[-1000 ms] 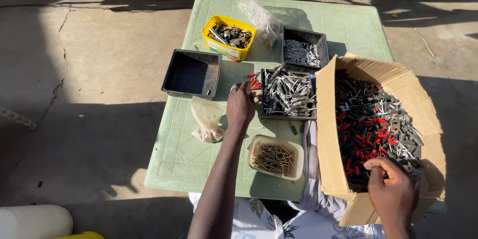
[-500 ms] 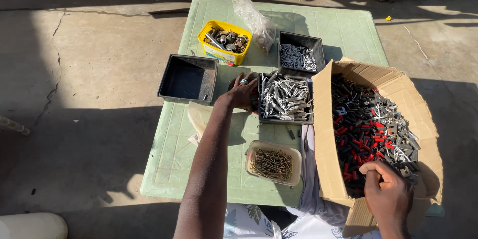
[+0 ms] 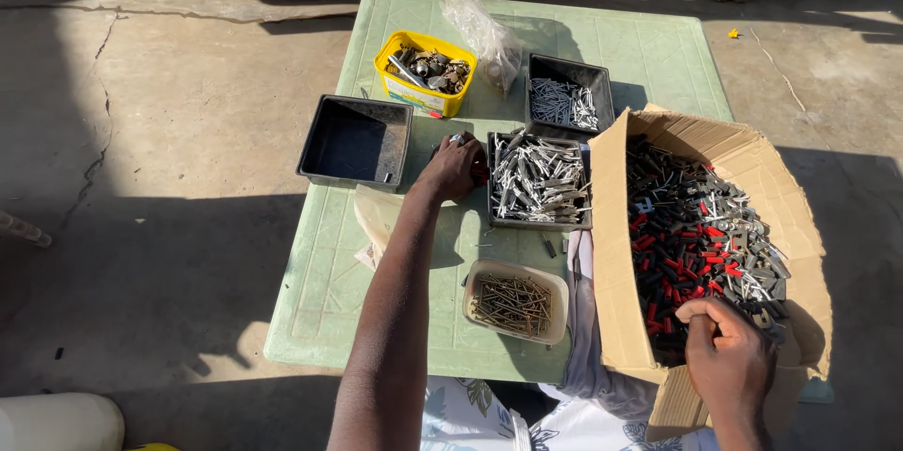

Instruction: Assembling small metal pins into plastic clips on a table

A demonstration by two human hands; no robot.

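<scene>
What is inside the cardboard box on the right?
The cardboard box holds a heap of small red, black and silver metal parts. The right hand rests in its near corner, covering whatever lies under it; the box's bottom is hidden.

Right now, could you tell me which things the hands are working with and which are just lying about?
In hand:
left hand at the tray of silver parts
right hand in the cardboard box

Lying about:
empty black tray
yellow tub
plastic bag
tub of nails
</scene>
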